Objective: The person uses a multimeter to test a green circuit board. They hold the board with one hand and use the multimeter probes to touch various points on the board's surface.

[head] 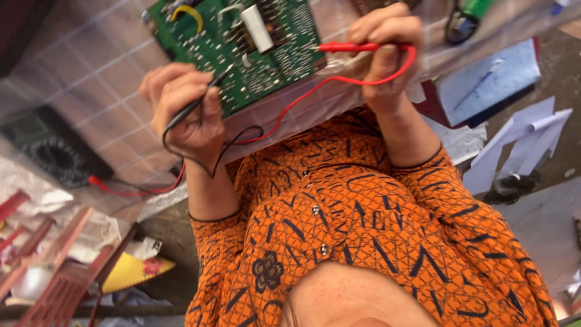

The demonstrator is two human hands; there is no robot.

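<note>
Both probes already rest on the green circuit board [242, 48] (mid-check, by the look of it): left hand [187, 115] grips the black probe [200, 100], right hand [387, 54] the red probe [351, 46].

Packages, labels and screens visible from the head camera: a dark meter [45, 148] with a round dial lies at the left edge of the bench, under a clear plastic sheet; its greenish-grey rectangular screen [21, 128] sits at the end nearer the left border, blurred so that nothing on it can be told; a yellow wrapper [130, 270] with a red patch lies low at the left, beside red slatted frames; a green cylindrical container [474, 7] with a dark end stands at the top right edge, cut off by the border; a white rectangular block [257, 28] on the green board may carry a label, too small to tell.
</note>
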